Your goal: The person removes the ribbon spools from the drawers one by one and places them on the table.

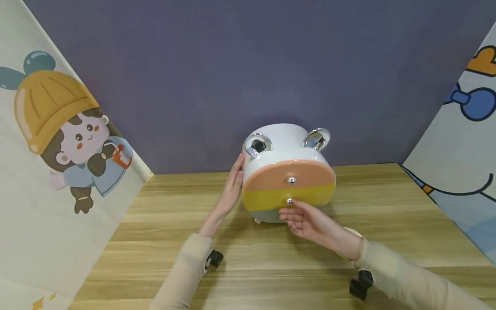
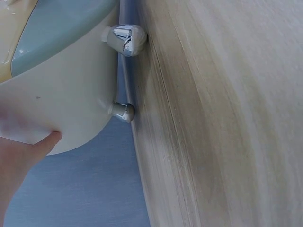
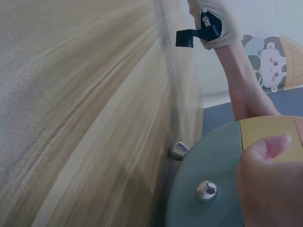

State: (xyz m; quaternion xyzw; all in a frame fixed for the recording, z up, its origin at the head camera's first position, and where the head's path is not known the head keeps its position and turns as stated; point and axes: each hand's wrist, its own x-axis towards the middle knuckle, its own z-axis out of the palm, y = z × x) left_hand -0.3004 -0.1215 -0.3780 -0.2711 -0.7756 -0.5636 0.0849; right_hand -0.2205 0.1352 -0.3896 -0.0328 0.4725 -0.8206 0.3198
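Note:
A small rounded cabinet (image 1: 276, 155) with a white body, silver ears and an orange, yellow and grey-green front stands upright on short silver feet. My left hand (image 1: 231, 189) lies against its left side, fingers straight along the white wall; its thumb (image 2: 49, 141) presses there in the left wrist view. At the yellow drawer (image 1: 263, 199), my right hand (image 1: 310, 221) has its thumb tip right beside the silver knob (image 1: 289, 201), the other fingers loosely extended below. In the right wrist view, this hand hides that knob, while the grey-green drawer's knob (image 3: 207, 191) shows.
The cabinet stands on a wood-grain table (image 1: 155, 241), close to a dark blue-grey wall (image 1: 193, 86) behind. Panels printed with cartoons (image 1: 73, 129) flank the table on both sides. A pale round object (image 1: 353, 232) shows partly behind the right wrist.

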